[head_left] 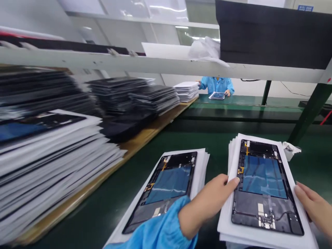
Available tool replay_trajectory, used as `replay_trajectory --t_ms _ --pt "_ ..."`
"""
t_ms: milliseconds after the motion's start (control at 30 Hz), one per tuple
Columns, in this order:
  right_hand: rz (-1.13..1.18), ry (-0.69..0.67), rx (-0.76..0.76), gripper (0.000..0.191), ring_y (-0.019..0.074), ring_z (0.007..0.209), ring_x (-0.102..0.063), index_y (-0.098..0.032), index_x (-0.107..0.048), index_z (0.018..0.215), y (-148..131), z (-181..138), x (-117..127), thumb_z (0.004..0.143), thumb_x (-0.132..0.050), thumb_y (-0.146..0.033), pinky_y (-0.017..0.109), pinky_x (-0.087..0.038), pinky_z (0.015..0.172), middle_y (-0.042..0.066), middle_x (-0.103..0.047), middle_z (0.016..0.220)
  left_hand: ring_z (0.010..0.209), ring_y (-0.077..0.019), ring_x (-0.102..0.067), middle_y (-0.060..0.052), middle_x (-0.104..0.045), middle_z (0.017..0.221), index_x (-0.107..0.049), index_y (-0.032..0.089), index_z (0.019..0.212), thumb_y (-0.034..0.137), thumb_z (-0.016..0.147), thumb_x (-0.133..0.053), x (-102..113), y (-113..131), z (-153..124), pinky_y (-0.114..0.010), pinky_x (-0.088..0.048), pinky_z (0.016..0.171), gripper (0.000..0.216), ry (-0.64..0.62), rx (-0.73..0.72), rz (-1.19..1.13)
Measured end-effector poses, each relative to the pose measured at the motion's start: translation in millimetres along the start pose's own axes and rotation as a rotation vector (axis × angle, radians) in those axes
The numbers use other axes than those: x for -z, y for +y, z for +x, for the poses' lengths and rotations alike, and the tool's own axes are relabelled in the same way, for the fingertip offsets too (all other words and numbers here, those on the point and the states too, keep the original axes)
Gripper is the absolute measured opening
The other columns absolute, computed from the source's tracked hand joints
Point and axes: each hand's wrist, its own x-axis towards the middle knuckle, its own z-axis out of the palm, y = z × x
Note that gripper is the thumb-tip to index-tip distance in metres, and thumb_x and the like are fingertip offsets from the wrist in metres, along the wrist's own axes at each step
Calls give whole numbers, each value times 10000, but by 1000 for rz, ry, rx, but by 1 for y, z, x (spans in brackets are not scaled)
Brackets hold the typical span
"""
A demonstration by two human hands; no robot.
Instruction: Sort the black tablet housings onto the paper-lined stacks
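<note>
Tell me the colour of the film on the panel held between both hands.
Blue, on the film of the right-hand panel, clearest in the head view.

The left hand gripped the left edge of the right stack of white sheets, which carried an open tablet back; the right hand touched its right edge. A second stack with another tablet back lay just beside it on the green worktop. Tall piles of sheets lined the worktop's left edge. A person in blue worked at the far end.
</note>
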Motion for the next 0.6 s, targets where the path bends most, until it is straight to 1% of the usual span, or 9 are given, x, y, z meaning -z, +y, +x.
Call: replay_trajectory --t_ms 67,100,133,200,300,367,433,500,600 --pt "76 -175 35 535 249 872 -603 -191 -549 1131 -21 0 -9 759 -456 -564 307 -451 746 40 -664 961 653 -164 -465 -12 -493 668 -428 170 624 512 771 -360 -4 5 -6 -257 -292 570 378 54 38 63" --pt "104 -243 38 527 245 860 -605 -180 -552 1120 -28 -2 -12 765 -447 -555 305 -446 738 39 -669 936 639 -155 -451 -6 -471 650 -393 174 598 486 788 -340 -5 6 -7 -255 -279 565 369 54 26 69" --pt "112 -272 33 522 242 853 -604 -171 -553 1111 -34 -3 -14 771 -437 -549 304 -439 736 41 -671 924 625 -150 -440 -2 -452 632 -359 176 576 462 805 -316 -5 6 -7 -254 -267 560 369 50 6 79" --pt "35 -202 49 499 238 885 -589 -171 -566 1082 -41 -5 -15 781 -417 -541 306 -411 774 44 -664 945 607 -149 -430 -3 -441 610 -325 178 563 430 832 -271 -6 8 -9 -258 -249 556 373 59 -46 131" --pt "-223 14 123 456 249 990 -536 -230 -605 1027 -47 -9 -14 807 -353 -540 322 -375 820 31 -635 1034 585 -157 -429 -20 -476 604 -339 181 569 405 851 -248 -4 11 -14 -273 -225 556 372 140 -108 281" --pt "-359 84 165 460 261 995 -527 -274 -616 1008 -51 -14 -16 828 -286 -540 340 -392 777 21 -626 1053 578 -163 -429 -33 -507 614 -369 185 575 380 855 -250 -1 15 -19 -283 -219 559 361 189 -138 364" --pt "-438 114 197 471 260 949 -541 -299 -619 981 -54 -19 -18 839 -240 -540 344 -405 731 19 -635 1014 591 -168 -443 -42 -534 639 -406 188 593 368 859 -247 2 19 -22 -285 -228 566 358 217 -143 388" --pt "-481 155 215 481 254 917 -541 -316 -610 970 -56 -24 -20 844 -207 -547 347 -402 721 19 -637 978 630 -173 -471 -39 -559 682 -450 193 639 377 862 -240 5 23 -23 -279 -254 580 359 229 -142 333" --pt "-507 210 243 464 255 938 -524 -322 -587 986 -57 -27 -21 849 -203 -543 350 -392 732 19 -626 1000 686 -172 -502 -25 -567 714 -477 194 686 422 859 -246 5 25 -18 -263 -306 607 368 202 -75 120"
